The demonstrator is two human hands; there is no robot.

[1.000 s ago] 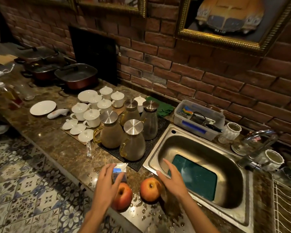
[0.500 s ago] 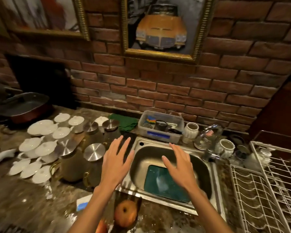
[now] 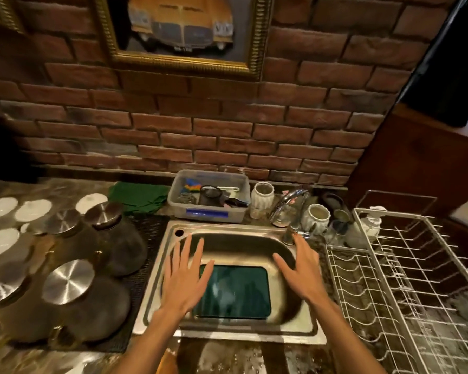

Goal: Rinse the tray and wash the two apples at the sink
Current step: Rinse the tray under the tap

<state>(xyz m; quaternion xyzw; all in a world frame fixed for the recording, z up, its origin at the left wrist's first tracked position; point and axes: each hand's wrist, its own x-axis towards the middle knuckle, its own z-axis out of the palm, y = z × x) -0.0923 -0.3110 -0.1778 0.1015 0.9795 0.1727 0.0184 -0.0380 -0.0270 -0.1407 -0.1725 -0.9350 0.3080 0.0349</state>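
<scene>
While both hands, left (image 3: 183,279) and right (image 3: 300,273), hover spread and empty over the sink (image 3: 157,268), the tray (image 3: 235,291) lies at 6 o'clock; rinsing likely needs the tap (image 3: 288,203) at 1 o'clock

The tray (image 3: 234,291) is a dark green rectangle with rounded corners, lying flat on the bottom of the stainless steel sink (image 3: 227,233) in the lower centre of the frame. Its surface is glossy and wet-looking, with pale streaked reflections across the middle. Its long sides run left to right, and it sits toward the near wall of the basin, its left edge partly hidden. Of the apples, only a small orange-red curve of one apple (image 3: 168,363) shows at the bottom edge of the frame, on the wet counter (image 3: 227,357) in front of the sink.
</scene>
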